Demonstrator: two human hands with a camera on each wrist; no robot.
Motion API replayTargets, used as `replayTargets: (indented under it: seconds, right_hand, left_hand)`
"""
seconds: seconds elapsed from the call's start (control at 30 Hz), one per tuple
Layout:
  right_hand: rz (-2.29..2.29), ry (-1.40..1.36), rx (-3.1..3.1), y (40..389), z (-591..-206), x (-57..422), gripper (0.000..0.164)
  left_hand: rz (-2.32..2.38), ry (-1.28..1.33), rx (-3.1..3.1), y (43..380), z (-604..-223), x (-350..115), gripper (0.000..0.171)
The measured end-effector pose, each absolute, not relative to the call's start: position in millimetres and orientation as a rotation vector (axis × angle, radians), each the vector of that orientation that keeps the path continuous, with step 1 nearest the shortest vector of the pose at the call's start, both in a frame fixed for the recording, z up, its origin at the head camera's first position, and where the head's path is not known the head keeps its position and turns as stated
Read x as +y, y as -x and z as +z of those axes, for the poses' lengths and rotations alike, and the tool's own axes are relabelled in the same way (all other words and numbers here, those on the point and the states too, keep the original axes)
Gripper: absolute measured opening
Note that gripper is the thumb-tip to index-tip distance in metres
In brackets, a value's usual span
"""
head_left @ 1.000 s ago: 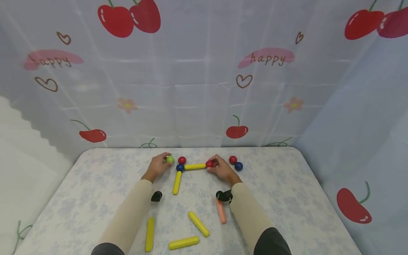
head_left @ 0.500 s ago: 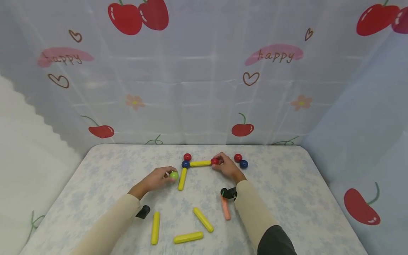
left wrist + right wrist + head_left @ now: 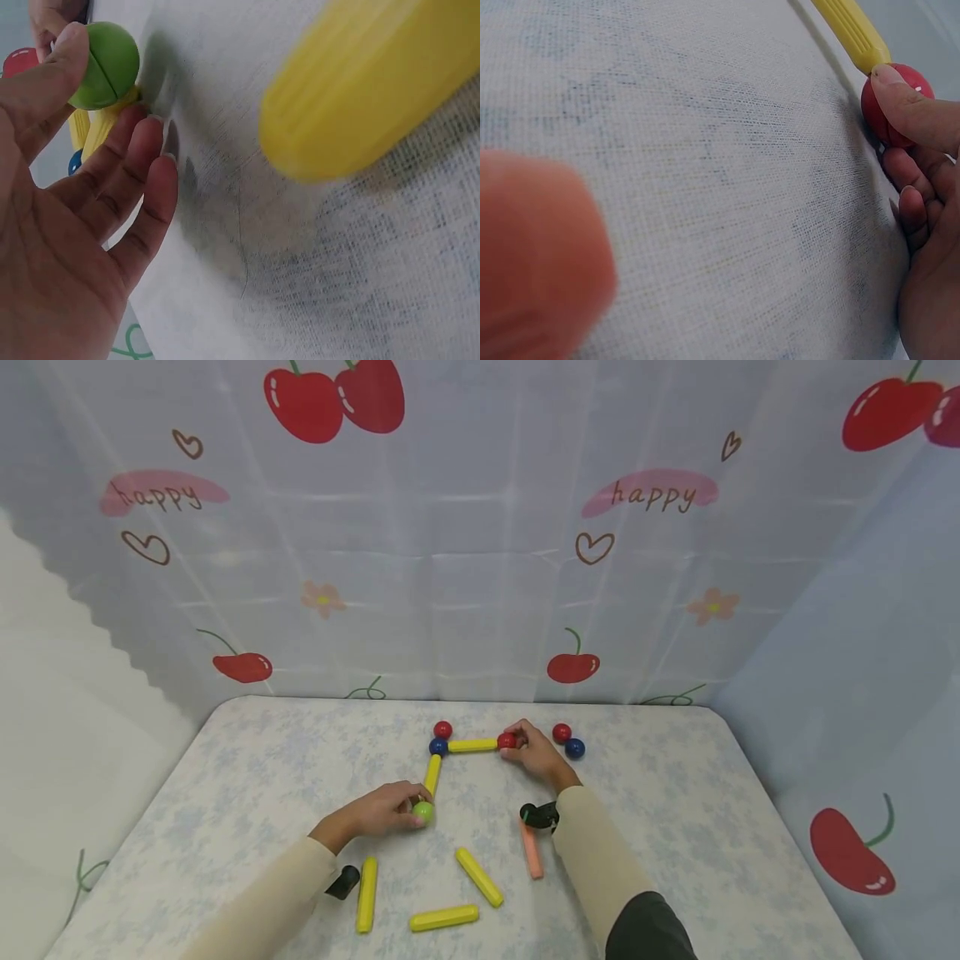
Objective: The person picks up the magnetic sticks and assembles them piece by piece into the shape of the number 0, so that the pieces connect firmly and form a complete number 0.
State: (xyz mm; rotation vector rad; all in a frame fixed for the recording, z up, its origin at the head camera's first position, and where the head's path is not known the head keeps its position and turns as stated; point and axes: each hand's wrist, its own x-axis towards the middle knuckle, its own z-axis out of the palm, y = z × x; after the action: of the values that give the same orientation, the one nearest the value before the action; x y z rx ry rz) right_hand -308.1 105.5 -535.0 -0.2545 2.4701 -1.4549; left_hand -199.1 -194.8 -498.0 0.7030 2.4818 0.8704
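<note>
My left hand (image 3: 381, 810) pinches a green ball (image 3: 423, 813) at the near end of a yellow rod (image 3: 433, 771). In the left wrist view the thumb lies on the green ball (image 3: 109, 66), which overlaps that rod's end. The rod's far end meets a blue ball (image 3: 438, 747), and a second yellow rod (image 3: 472, 746) runs from there to the right. My right hand (image 3: 542, 758) holds a red ball (image 3: 507, 741) at that rod's right end; the right wrist view shows thumb and fingers about the red ball (image 3: 891, 112). Another red ball (image 3: 443, 729) sits just behind the blue one.
Right of the right hand lie a red ball (image 3: 562, 733) and a blue ball (image 3: 575, 748). Nearer are loose yellow rods, one left (image 3: 367, 895), one slanted (image 3: 479, 877) and one at the front (image 3: 444, 918). An orange rod (image 3: 532, 852) lies by the right forearm.
My left hand has carried the green ball from beside the blue ball toward me, to the near end of the lower yellow rod. The right hand keeps its hold on the red ball.
</note>
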Motion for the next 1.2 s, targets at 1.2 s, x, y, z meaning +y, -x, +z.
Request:
replayTargets:
  seconds: [1.2]
  right_hand:
    - [-1.469,0.233,2.458,307,-534,105,0.031]
  left_hand:
    - [0.958,-0.664,2.492,202,-510,-178,0.031]
